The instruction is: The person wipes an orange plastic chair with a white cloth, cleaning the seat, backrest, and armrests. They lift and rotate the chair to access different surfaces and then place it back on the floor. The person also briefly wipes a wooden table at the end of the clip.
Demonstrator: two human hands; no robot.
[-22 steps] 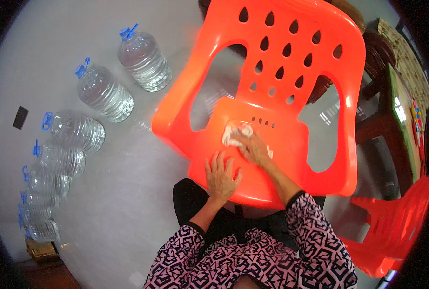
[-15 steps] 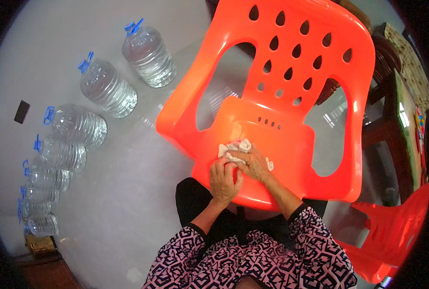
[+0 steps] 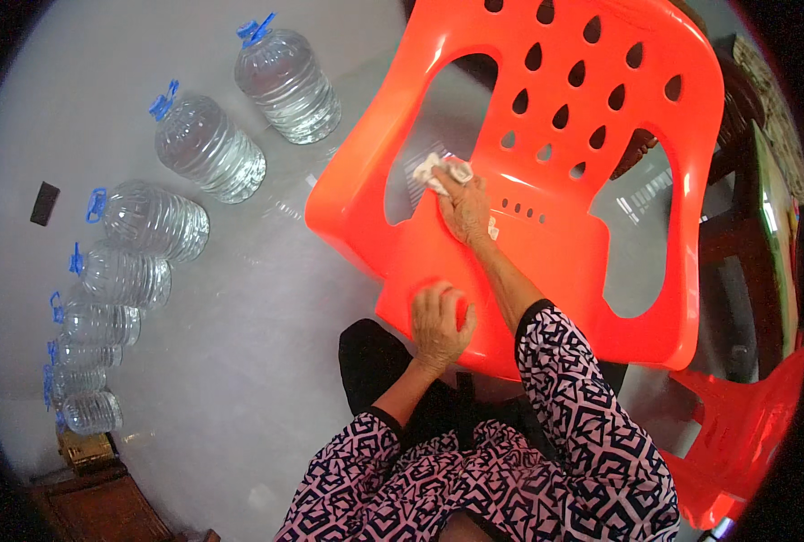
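One red plastic chair (image 3: 565, 194), right of the bottles (image 3: 158, 221); right hand (image 3: 463, 213) gripping white cloth (image 3: 429, 173) at seat's (image 3: 565, 280) far-left corner, apparently mid-wipe; left hand (image 3: 441, 325) empty, thumb apart; next stroke seemingly needs even pressure

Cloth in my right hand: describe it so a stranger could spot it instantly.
Find the orange-red plastic armchair with the teardrop-holed backrest. Near the seat's far left corner, the right hand holds the cloth. It's whitish and crumpled, unlike the glossy plastic around it.
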